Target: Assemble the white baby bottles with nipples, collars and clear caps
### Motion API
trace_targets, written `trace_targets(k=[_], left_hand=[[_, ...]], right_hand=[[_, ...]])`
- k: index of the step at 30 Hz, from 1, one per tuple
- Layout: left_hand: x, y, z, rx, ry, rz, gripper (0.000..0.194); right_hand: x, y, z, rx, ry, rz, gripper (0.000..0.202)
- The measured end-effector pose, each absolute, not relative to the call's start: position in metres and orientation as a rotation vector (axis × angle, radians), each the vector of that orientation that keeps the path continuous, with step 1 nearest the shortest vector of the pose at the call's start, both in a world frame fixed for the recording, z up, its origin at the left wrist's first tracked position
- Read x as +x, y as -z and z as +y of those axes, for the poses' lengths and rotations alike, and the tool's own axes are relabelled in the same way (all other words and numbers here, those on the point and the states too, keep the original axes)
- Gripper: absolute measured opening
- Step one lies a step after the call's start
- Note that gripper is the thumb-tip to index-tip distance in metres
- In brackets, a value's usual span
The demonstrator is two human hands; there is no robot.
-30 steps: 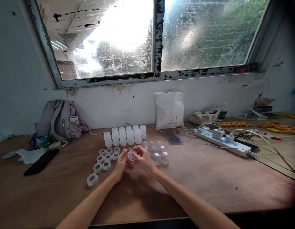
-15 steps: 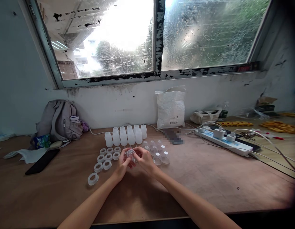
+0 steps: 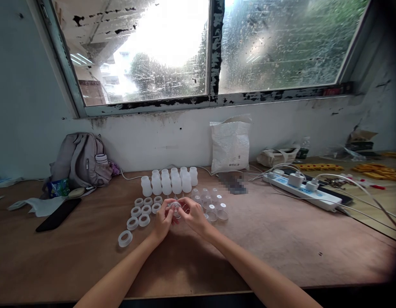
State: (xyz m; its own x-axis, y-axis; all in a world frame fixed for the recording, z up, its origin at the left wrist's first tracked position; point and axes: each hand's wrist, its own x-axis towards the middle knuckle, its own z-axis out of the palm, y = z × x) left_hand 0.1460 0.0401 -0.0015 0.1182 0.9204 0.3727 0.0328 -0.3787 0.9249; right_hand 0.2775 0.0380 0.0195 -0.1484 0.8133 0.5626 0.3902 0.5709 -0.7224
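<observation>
Both my hands, left hand and right hand, pinch one clear cap above the bench; fitting step I reckon; next needs a steady squeeze.

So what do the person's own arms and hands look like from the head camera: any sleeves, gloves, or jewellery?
Both forearms are bare as far as the frame shows; no sleeve edge is in view. The left hand and right hand wear no gloves. No watch, bracelet or strap shows at either wrist. The fingers are too small in the picture to tell whether there is a ring.
</observation>
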Motion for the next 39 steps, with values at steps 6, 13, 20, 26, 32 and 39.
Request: trace_targets(k=[6, 13, 20, 26, 32, 39], left_hand=[[0.1438, 0.0014, 0.0392, 1.628, -1.354, 0.936, 0.020], [0.1443, -0.0021, 0.0377, 1.630, -1.335, 0.936, 0.027], [0.1473, 0.0019, 0.0397, 1.589, -1.331, 0.925, 0.029], [0.1450, 0.0000, 0.0395, 1.621, -1.328, 0.958, 0.024], [0.1415, -0.0019, 0.0377, 1.622, -1.339, 0.954, 0.022], [0.1421, -0.0025, 0.0334, 1.635, -1.309, 0.896, 0.021]], right_hand=[[0.2779, -0.0174, 0.0391, -0.999, -0.537, -1.756, 0.013], [0.2775, -0.0145, 0.0407, -1.014, -0.531, -1.730, 0.011], [0.2776, -0.0126, 0.0414, -1.035, -0.514, -1.726, 0.009], [0.2748, -0.0135, 0.0401, -1.098, -0.449, -1.759, 0.007], [0.2743, -0.0121, 0.0400, -1.047, -0.434, -1.777, 0.002], [0.2738, -0.0129, 0.0353, -1.037, -0.368, -1.804, 0.004]])
